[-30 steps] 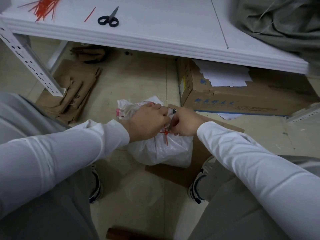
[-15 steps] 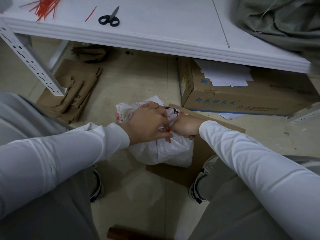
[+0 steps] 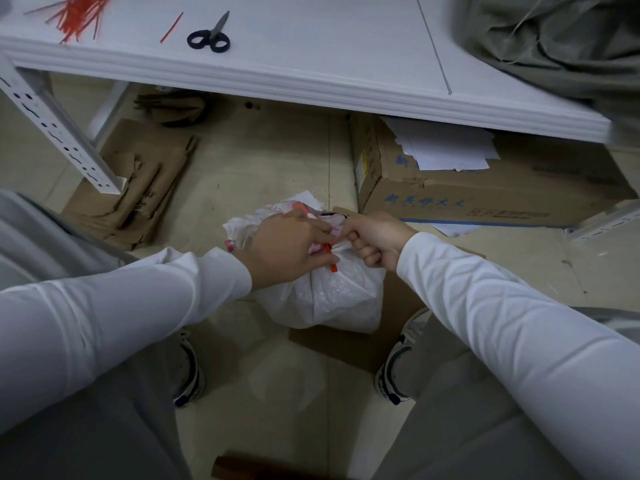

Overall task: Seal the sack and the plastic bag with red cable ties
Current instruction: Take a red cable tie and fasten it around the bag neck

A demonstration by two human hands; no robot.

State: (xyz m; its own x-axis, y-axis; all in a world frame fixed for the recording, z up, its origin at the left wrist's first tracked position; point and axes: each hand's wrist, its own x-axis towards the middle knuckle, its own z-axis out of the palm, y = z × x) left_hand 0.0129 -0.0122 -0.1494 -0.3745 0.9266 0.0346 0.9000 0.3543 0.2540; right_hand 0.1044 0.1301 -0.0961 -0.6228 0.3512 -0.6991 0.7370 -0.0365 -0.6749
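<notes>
Cinching plastic bag [image 3: 332, 299] neck: red cable tie [image 3: 333, 268] is pinched by left grip [image 3: 287, 251], neck is clenched by right grip [image 3: 375, 237] as counter-pull.

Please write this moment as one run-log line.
left hand: pinches red cable tie | right hand: grips plastic bag neck

Scissors [image 3: 209, 36] on table [image 3: 311, 46]

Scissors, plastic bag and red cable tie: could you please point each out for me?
scissors [image 3: 212, 33], head view, on the pivot.
plastic bag [image 3: 332, 299], head view, on its bulging white body.
red cable tie [image 3: 333, 269], head view, on its free lower end.
</notes>
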